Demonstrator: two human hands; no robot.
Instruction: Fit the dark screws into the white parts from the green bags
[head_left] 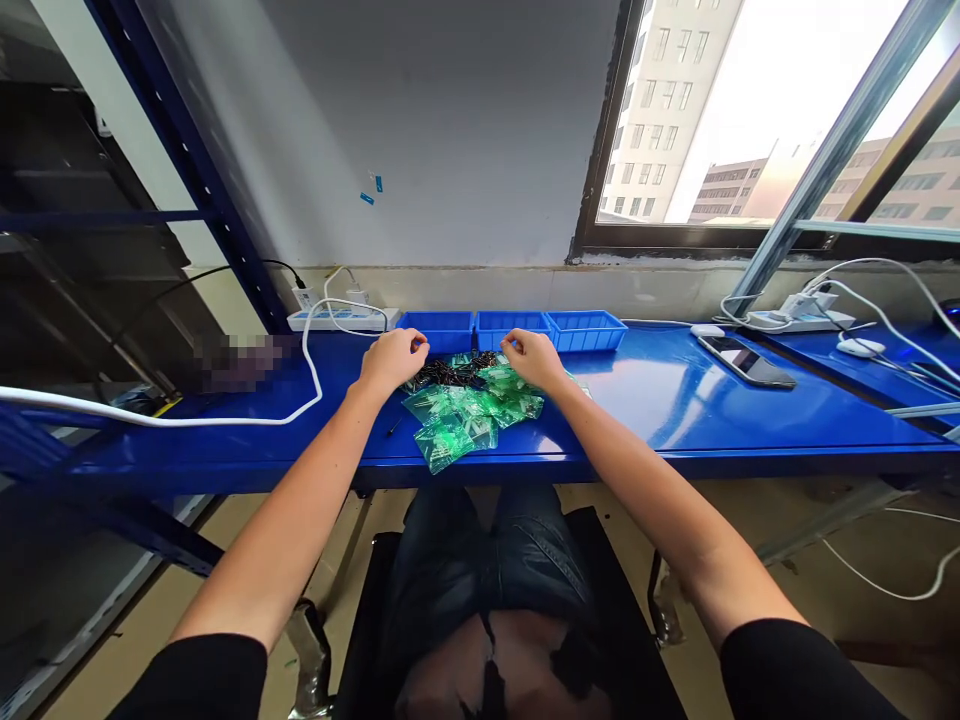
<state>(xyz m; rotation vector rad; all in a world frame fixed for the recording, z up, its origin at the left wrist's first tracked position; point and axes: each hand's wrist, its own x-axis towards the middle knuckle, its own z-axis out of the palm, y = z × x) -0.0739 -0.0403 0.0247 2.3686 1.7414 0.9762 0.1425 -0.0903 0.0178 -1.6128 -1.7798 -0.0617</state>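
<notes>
My left hand [392, 362] is closed in a pinch at the left side of the pile, just in front of the blue bins. Across from it, my right hand [534, 360] is also closed, thumb against fingers. Whatever either hand holds is hidden or too small to name. Between and below them lie several small clear bags with green contents [448, 438], heaped on the blue table [637, 400]. Small dark, thin pieces [454, 370] form a loose heap behind the bags. One dark piece [394, 426] lies apart to the left.
Behind the pile stand a left blue bin [435, 322], a middle bin [514, 320] and a right bin [589, 332]. A phone [746, 360] lies at the right. A white cable [311, 380] crosses the left side from a power strip [341, 320]. Wall and window rise behind.
</notes>
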